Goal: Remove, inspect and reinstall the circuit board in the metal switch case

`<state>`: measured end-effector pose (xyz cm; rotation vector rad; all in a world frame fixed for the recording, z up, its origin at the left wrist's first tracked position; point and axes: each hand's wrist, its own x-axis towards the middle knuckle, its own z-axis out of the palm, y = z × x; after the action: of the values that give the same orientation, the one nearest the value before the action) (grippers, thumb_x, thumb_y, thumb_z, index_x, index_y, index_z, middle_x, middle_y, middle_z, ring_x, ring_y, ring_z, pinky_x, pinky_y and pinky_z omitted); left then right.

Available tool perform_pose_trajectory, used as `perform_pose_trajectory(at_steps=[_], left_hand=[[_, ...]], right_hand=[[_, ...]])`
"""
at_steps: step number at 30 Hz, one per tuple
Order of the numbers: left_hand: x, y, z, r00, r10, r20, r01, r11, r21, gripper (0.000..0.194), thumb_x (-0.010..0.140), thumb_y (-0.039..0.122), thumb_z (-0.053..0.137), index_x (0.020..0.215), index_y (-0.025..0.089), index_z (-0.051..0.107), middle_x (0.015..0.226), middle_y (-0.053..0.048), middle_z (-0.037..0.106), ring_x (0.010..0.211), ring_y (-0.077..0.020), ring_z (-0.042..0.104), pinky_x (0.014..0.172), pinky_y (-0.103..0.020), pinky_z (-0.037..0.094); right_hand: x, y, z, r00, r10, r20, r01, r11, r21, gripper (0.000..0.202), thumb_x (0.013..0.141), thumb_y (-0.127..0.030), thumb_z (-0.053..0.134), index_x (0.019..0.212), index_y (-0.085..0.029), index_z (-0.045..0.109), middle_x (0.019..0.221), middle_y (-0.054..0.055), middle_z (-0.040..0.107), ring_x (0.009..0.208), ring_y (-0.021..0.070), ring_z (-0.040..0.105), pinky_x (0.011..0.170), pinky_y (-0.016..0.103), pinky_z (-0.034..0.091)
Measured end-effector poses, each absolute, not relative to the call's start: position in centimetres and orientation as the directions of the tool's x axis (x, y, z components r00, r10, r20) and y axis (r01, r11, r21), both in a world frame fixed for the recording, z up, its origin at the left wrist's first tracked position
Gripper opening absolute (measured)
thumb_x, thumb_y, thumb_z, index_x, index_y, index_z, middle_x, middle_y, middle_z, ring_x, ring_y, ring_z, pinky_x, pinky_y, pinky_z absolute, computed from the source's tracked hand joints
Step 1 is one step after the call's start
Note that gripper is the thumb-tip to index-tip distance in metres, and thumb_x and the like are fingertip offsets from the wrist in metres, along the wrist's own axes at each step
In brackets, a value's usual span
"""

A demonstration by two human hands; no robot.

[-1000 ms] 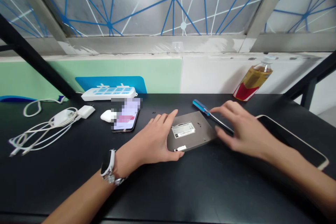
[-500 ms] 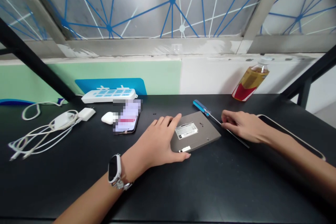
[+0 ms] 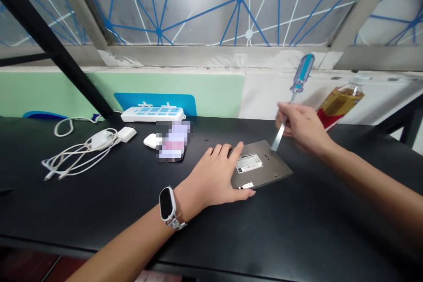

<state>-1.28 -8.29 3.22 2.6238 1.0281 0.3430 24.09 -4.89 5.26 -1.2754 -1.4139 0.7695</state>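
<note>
A flat grey rectangular device point(image 3: 269, 169) with a white label lies on the black table. My left hand point(image 3: 216, 176), with a watch point(image 3: 167, 203) on its wrist, grips the device's left end, thumb along the near edge and fingers at the far side. To the right, my right hand point(image 3: 299, 125) pinches the metal shaft of a screwdriver point(image 3: 302, 72). Its blue, clear handle points up, and the shaft's lower end is just above or at the device's far corner; contact cannot be made out.
White cables and chargers point(image 3: 99, 141), a white case point(image 3: 152, 141), a phone point(image 3: 175, 141) and a power strip point(image 3: 152, 114) are at the left on the black table point(image 3: 211, 238). A drink bottle point(image 3: 342, 99) leans at the back right. Two tiny dark bits lie behind my left hand.
The screwdriver has been lifted off the table by my right hand and turned upright, its shaft end now at the device. The view has shifted; my left hand keeps its hold.
</note>
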Motion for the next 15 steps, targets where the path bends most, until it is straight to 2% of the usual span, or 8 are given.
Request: perform_pose_trajectory(at_steps=[1,3,6,9,15], left_hand=[[-1.3,-8.2,3.2,0.718,0.685,0.122,0.610,-0.704,0.363,0.105,0.080,0.072,0.068,0.159,0.010,0.036,0.143,-0.028,0.055,0.128,-0.0483,0.052,0.107,-0.059,0.038],[-1.4,-8.1,3.3,0.732,0.665,0.150,0.585,-0.726,0.362,0.104,0.079,0.076,0.067,0.156,0.012,0.041,0.144,-0.027,0.055,0.131,-0.0480,0.051,0.109,-0.059,0.037],[-1.3,-8.1,3.4,0.749,0.640,0.169,0.567,-0.752,0.335,0.100,0.080,0.081,0.063,0.151,0.012,0.048,0.145,-0.026,0.056,0.133,-0.0465,0.050,0.112,-0.058,0.035],[-1.2,-8.1,3.3,0.752,0.640,0.155,0.589,-0.759,0.278,0.100,0.080,0.079,0.065,0.151,0.010,0.047,0.144,-0.025,0.057,0.133,-0.0436,0.052,0.112,-0.056,0.037],[-1.3,-8.2,2.8,0.756,0.635,0.160,0.605,-0.771,0.201,0.103,0.081,0.082,0.061,0.152,0.009,0.044,0.145,-0.022,0.057,0.132,-0.0398,0.052,0.112,-0.053,0.040]], right_hand=[[22.5,-4.1,5.8,0.085,0.969,0.233,0.167,0.217,-0.962,0.043,0.097,-0.056,0.057,0.070,-0.024,0.053,0.044,-0.005,0.046,0.038,0.0091,0.038,0.041,0.026,0.025],[19.6,-2.4,6.3,-0.027,0.977,0.210,0.041,0.211,-0.977,0.041,0.094,-0.057,0.063,0.076,-0.021,0.061,0.059,0.001,0.065,0.043,0.0103,0.054,0.039,0.023,0.027],[16.5,-0.2,5.1,-0.133,0.963,0.232,-0.002,0.234,-0.972,0.043,0.095,-0.057,0.063,0.076,-0.018,0.064,0.065,0.006,0.071,0.054,0.0152,0.069,0.042,0.023,0.043],[15.2,1.2,2.8,-0.201,0.951,0.233,0.025,0.243,-0.970,0.044,0.096,-0.056,0.062,0.077,-0.017,0.066,0.064,0.006,0.071,0.054,0.0158,0.070,0.045,0.025,0.050],[15.1,1.5,1.3,-0.190,0.957,0.218,0.060,0.233,-0.971,0.047,0.095,-0.058,0.064,0.075,-0.016,0.067,0.064,0.008,0.072,0.050,0.0152,0.068,0.045,0.026,0.053]])
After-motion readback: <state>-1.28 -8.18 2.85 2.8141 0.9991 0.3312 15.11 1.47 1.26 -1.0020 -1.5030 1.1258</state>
